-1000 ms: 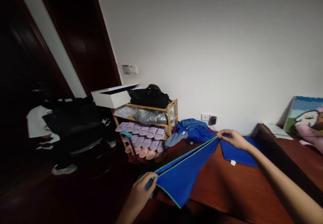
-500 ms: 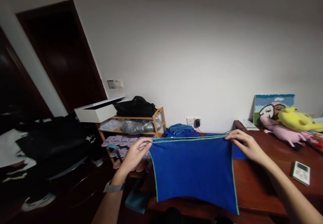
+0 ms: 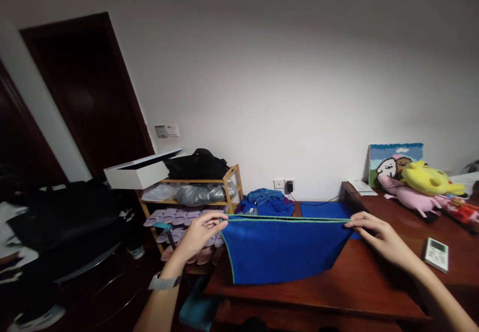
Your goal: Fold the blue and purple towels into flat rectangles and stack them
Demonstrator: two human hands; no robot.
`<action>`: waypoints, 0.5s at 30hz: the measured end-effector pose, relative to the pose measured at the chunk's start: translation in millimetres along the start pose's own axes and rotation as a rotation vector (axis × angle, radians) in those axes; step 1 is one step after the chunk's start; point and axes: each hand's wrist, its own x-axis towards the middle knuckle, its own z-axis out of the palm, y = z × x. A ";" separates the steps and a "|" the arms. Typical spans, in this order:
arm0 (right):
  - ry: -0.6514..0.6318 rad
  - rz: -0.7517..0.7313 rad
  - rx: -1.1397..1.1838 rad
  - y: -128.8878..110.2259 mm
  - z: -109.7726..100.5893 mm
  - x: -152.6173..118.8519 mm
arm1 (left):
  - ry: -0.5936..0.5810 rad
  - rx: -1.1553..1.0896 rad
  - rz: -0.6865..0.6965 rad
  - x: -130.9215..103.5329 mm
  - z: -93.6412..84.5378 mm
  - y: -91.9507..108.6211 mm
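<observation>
A blue cloth [image 3: 280, 249] with green edging hangs stretched between my hands above the wooden table [image 3: 359, 282]. My left hand [image 3: 204, 232] pinches its upper left corner between thumb and fingers. At the upper right corner, my right hand [image 3: 372, 230] grips the edge the same way. Two green edges run close together along the top, so the cloth looks doubled over. Behind it on the table lie a heap of crumpled blue cloths [image 3: 264, 201] and a flat blue cloth [image 3: 325, 209], partly hidden by the held one.
To the left stands a shoe rack [image 3: 230, 187] with slippers, a black bag [image 3: 198, 163] and a white box [image 3: 138, 172]. On the right are plush toys [image 3: 430, 178], a picture [image 3: 396, 160] and a small white device [image 3: 436, 254]. A person in dark clothes [image 3: 60, 227] sits far left.
The cloth's lower edge has swung up and away, its lower right corner most, and the cloth is pulled wider. My right hand has shifted slightly right and down. The view has tilted slightly.
</observation>
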 end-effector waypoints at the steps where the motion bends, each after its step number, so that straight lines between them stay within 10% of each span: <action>1: 0.003 0.006 0.005 -2.6 -1.5 -2.4 | -0.007 -0.002 0.001 -1.3 -0.9 3.0; 15: 0.024 0.057 -0.042 -18.6 -4.8 -30.5 | -0.207 -0.148 0.019 -11.8 1.7 -5.9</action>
